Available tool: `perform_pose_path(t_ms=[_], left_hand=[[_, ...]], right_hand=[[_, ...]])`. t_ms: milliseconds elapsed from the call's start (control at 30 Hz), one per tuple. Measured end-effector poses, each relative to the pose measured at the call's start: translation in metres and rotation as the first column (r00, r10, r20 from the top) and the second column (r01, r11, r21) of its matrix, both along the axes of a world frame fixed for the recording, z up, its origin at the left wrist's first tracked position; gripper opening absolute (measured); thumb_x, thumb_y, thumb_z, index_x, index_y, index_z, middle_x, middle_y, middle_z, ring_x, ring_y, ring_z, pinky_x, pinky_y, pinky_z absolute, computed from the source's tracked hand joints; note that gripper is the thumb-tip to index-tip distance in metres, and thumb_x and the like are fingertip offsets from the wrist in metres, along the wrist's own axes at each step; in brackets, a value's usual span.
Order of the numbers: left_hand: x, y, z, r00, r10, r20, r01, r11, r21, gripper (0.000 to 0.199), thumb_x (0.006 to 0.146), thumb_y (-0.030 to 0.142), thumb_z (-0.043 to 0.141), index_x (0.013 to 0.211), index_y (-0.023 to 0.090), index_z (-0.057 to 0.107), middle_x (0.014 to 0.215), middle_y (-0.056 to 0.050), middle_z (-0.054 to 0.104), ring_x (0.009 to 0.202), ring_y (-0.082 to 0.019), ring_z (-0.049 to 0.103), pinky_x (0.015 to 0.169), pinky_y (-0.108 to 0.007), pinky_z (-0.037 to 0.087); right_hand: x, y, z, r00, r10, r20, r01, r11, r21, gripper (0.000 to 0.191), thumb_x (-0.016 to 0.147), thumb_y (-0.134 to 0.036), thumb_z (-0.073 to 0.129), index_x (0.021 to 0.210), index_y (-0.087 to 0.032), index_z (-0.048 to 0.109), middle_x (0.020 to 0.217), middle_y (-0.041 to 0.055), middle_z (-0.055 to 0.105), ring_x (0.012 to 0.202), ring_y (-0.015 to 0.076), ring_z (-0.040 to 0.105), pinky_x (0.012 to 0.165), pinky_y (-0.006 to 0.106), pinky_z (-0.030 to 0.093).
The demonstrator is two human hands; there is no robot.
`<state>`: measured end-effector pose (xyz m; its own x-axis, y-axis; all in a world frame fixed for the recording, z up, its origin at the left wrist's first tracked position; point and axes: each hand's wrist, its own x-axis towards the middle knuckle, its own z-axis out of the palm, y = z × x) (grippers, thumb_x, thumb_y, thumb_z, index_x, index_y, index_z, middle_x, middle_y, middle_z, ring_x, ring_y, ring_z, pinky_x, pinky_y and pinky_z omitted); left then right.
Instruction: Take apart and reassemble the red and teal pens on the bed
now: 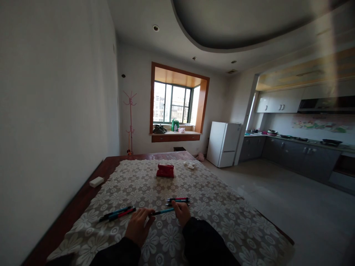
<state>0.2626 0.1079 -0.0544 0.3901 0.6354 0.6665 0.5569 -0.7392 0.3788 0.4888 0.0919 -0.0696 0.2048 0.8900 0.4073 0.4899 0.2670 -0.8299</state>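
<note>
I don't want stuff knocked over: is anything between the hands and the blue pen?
Nothing visible: the left hand and right hand are at opposite ends of the blue pen. The red case sits beyond.

We grip a blue pen (165, 211) by its ends in our left hand (140, 224) and right hand (181, 213), over a floral tablecloth (213, 221) where more pens (179, 200) lie and a red pouch (165, 171) sits farther off.
</note>
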Motion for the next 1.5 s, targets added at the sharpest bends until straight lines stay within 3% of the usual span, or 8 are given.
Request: perform_pose_path(t_ms=[267,433,633,900,1200,1500], left_hand=[[0.001,-0.001,0.001,1.000,0.026,0.007,-0.026,0.999,0.031,0.027,0.090,0.042,0.043,0.084,0.024,0.062,0.078,-0.002,0.065,0.074,-0.017,0.059,0.070,-0.031,0.045],[-0.002,0.000,0.000,0.998,0.003,-0.065,-0.001,0.999,0.038,0.020,0.087,0.038,0.049,0.081,0.024,0.062,0.076,-0.001,0.065,0.076,-0.017,0.059,0.070,-0.031,0.044],[-0.005,0.005,-0.003,0.993,-0.011,-0.121,0.020,0.997,0.070,0.009,0.082,0.032,0.060,0.079,0.024,0.061,0.077,0.001,0.065,0.077,-0.017,0.060,0.071,-0.029,0.043],[-0.002,-0.002,0.001,0.999,-0.010,-0.040,0.014,0.995,0.099,0.014,0.085,0.035,0.054,0.079,0.025,0.061,0.076,0.001,0.064,0.074,-0.017,0.059,0.069,-0.029,0.043],[0.000,-0.004,0.004,0.998,-0.057,-0.029,0.058,0.997,0.054,0.023,0.088,0.041,0.049,0.081,0.025,0.063,0.077,-0.001,0.065,0.076,-0.016,0.060,0.071,-0.029,0.045],[-0.004,-0.001,0.007,0.989,-0.072,-0.129,0.075,0.997,0.019,0.015,0.086,0.037,0.053,0.083,0.026,0.063,0.081,0.000,0.066,0.079,-0.016,0.061,0.072,-0.028,0.046]], right_hand=[[-0.003,-0.001,0.002,0.999,0.034,-0.016,-0.035,0.999,-0.028,0.060,0.084,-0.066,0.034,0.046,-0.021,0.027,0.045,-0.0049,0.023,0.044,0.0091,0.024,0.048,0.026,0.015],[-0.002,-0.001,0.003,1.000,-0.029,-0.008,0.029,0.999,-0.022,0.060,0.082,-0.065,0.038,0.045,-0.021,0.024,0.047,-0.0047,0.021,0.046,0.0089,0.022,0.049,0.027,0.015],[-0.003,-0.003,0.006,0.999,-0.034,0.015,0.034,0.999,-0.008,0.060,0.081,-0.064,0.042,0.043,-0.017,0.039,0.048,-0.0039,0.027,0.048,0.0093,0.028,0.050,0.026,0.020],[-0.010,-0.013,0.008,0.968,0.200,-0.151,-0.225,0.960,-0.166,0.064,0.075,-0.074,0.043,0.043,-0.019,0.037,0.039,-0.0050,0.030,0.039,0.0072,0.027,0.042,0.024,0.018],[-0.012,-0.011,0.005,0.978,0.065,-0.199,-0.098,0.982,-0.160,0.064,0.071,-0.075,0.046,0.040,-0.019,0.038,0.036,-0.0047,0.029,0.038,0.0073,0.028,0.041,0.024,0.019],[-0.014,-0.015,0.012,0.978,0.083,-0.192,-0.113,0.982,-0.152,0.063,0.074,-0.071,0.045,0.039,-0.020,0.036,0.036,-0.0042,0.029,0.039,0.0080,0.028,0.042,0.024,0.019]])
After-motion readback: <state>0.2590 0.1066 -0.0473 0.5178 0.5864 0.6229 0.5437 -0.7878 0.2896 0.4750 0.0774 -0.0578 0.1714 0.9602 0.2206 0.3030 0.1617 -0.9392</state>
